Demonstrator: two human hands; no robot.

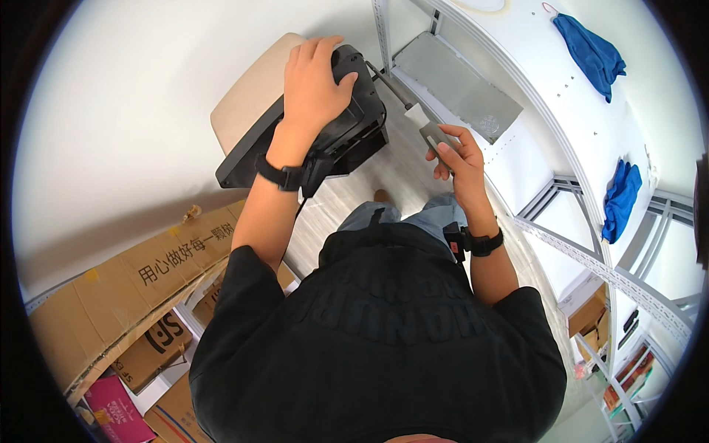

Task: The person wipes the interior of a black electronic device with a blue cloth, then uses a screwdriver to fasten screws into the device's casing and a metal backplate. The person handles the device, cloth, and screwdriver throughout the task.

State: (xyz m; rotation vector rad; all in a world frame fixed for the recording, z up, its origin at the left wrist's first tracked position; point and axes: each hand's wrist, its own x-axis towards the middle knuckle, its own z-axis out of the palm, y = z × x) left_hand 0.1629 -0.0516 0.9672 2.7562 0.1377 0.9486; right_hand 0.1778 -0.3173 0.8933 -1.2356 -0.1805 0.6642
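A bulky black casing [354, 129] with a broad beige panel [247, 96] on its left side stands by the wall. My left hand [314, 81] rests on its top edge, fingers stretched out and thumb spread, grasping nothing. To the right, my right hand [459, 155] is wrapped round the grey handle of a screwdriver-like tool [418, 116] with a pale collar and a long dark shaft. The shaft points up and left to the right side of the casing. Its tip lies close to the casing; contact cannot be made out. A thin black cable [383, 118] bends along the casing.
White shelving with a metal frame [569, 240] runs along the right, bearing two blue cloths [591, 55]. A grey panel [465, 81] lies on a lower shelf. Cardboard boxes [118, 288] and a pink box [118, 413] stand at lower left. A white wall [133, 111] borders the left.
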